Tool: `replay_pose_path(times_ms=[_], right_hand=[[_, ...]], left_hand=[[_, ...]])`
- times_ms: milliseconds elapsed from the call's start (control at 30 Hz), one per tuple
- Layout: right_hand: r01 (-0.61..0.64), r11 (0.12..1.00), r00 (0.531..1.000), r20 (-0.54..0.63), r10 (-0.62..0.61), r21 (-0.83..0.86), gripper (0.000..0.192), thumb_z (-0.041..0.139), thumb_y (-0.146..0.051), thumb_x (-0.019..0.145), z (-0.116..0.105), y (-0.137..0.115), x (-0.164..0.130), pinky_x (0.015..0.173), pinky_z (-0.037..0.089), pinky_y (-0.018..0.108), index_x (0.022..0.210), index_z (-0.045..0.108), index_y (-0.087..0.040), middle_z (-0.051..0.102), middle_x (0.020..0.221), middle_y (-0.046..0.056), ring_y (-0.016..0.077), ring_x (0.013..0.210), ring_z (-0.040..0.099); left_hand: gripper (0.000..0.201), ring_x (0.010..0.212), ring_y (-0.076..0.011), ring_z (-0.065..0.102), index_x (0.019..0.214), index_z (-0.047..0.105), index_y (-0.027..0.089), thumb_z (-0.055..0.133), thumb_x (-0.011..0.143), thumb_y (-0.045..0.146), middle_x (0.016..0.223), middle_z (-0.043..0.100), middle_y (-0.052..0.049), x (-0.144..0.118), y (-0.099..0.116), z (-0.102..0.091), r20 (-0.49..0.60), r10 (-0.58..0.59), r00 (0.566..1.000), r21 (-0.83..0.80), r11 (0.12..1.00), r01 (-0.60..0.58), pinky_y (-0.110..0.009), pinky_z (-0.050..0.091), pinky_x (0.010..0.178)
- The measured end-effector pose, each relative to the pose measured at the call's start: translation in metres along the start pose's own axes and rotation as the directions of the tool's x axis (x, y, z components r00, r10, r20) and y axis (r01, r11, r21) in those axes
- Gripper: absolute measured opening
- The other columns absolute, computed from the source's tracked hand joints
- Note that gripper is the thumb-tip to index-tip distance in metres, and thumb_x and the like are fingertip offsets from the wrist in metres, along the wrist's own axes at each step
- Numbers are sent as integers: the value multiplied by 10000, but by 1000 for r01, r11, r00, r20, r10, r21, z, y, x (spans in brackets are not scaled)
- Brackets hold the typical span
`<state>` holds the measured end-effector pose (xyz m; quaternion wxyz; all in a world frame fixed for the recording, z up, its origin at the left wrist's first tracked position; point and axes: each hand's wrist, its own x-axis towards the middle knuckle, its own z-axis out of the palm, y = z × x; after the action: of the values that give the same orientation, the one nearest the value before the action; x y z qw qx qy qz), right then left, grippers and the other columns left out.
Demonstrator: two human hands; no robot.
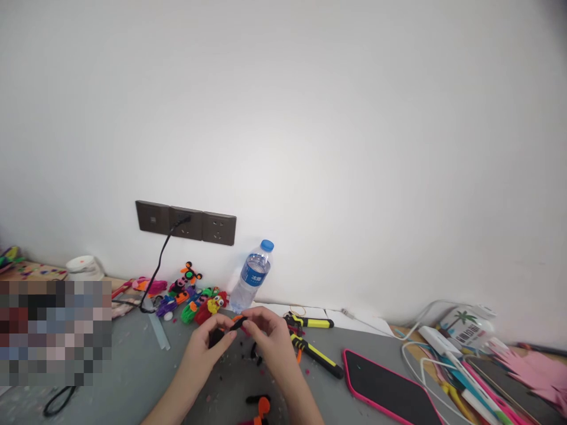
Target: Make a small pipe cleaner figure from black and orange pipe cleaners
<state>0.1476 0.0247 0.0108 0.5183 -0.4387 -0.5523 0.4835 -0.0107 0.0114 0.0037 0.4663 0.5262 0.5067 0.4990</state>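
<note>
The black pipe-cleaner piece (238,323) is pinched between both hands just above the grey table (133,366), its long axis roughly horizontal, tilted up toward the right. The left hand (208,339) and the right hand (270,333) each close fingertips on one end, probably to steady it for bending. Behind stand finished pipe-cleaner figures (195,298) and a water bottle (252,277); yellow-handled pliers (312,342) lie just right.
</note>
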Motion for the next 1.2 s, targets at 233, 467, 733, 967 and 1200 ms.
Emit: replay_pose_path(times_ms=[233,467,733,967,1200], right_hand=[[15,999,1000,-23,-15,31,162,701,-314,732,0,8,3,661,424,277,737,633,-167,638,709,28,181,686,560],[-35,999,999,-27,36,11,245,714,-385,717,-1,2,2,666,410,285,721,636,-154,647,689,40,188,683,552],[-42,996,997,65,37,75,321,703,-467,751,-1,-6,-1,654,409,275,720,615,-160,617,633,16,168,638,546],[16,997,999,47,-20,71,355,706,-497,746,1,10,3,619,411,272,717,596,-161,586,609,3,153,600,525],[179,981,975,-121,-187,-71,337,604,-516,828,0,-7,0,630,446,278,815,588,-179,587,707,13,173,670,555]], left_hand=[[307,546,-132,432,755,649,178,694,712,478,643,540,14,3,-3,-2,43,37,998,48,998,-39,-219,332,500],[321,548,-137,480,787,667,183,682,721,496,669,594,2,4,-9,-2,13,76,997,4,997,-76,-215,370,496],[193,664,-197,598,770,678,190,655,752,381,710,666,-22,1,1,-5,-10,206,978,139,969,-203,-273,480,632],[122,694,-212,636,742,671,207,626,758,320,720,694,-19,2,0,-7,-8,306,952,259,920,-293,-290,502,677],[64,604,-171,600,750,623,205,573,765,242,674,654,14,-1,1,-5,-5,319,948,279,910,-305,-257,468,589]])
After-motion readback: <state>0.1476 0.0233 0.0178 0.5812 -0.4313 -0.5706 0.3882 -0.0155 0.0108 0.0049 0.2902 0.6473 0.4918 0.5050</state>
